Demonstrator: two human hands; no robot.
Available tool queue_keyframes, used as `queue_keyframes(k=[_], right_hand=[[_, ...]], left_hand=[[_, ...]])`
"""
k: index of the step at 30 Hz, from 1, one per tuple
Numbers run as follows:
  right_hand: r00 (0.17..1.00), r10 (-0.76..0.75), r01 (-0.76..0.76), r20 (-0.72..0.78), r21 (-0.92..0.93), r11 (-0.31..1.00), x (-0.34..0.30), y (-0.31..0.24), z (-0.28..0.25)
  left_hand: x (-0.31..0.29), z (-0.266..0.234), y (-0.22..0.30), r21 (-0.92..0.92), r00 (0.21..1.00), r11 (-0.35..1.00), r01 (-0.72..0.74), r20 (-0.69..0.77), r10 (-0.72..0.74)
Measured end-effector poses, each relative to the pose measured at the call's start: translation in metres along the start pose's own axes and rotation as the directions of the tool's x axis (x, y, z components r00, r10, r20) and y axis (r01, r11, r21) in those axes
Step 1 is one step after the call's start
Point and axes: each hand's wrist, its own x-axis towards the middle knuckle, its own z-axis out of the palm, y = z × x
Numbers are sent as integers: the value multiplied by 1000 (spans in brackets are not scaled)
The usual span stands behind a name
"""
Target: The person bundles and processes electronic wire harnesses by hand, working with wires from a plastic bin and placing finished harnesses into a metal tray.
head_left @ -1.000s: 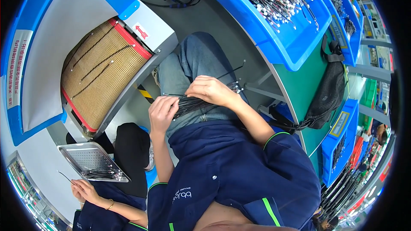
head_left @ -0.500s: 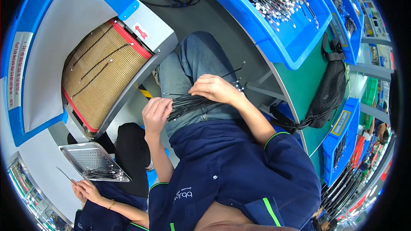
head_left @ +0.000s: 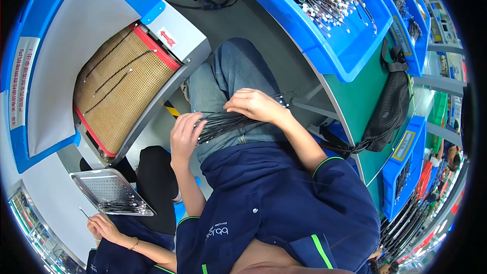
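A bundle of thin black cables (head_left: 223, 126) with small connectors at the ends lies across my lap. My right hand (head_left: 252, 105) is closed over the upper right part of the bundle, palm down. At the left end of the cables is my left hand (head_left: 184, 134), its fingers bent around the cable ends; exactly which strands it pinches is hard to see. One strand pokes out past the bundle's right end.
A conveyor with a tan mesh belt (head_left: 122, 78) at left carries several black cables. Beside me, a co-worker's hands (head_left: 104, 227) hold a thin item near a metal tray (head_left: 109, 185) of cables. A blue bin (head_left: 350, 56) of cables stands on the green table (head_left: 350, 101), near a black mesh bag (head_left: 388, 116).
The strand end sticking out at the bundle's right has swung lower. My left fingers have parted slightly; my right hand stays put. The belt's cables have shifted slightly up and left.
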Motion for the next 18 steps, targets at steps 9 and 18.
queue_keyframes(k=[9, 18], right_hand=[[998, -53, 52, -42, -19, 998, 4, 0, 1], [995, -91, 90, -48, -19, 996, -3, -2, 2]], left_hand=[[1, -4, -9, 9, 998, 999, -51, -19, 51], [-11, 2, -10, -166, 985, 971, 172, 50, -166]])
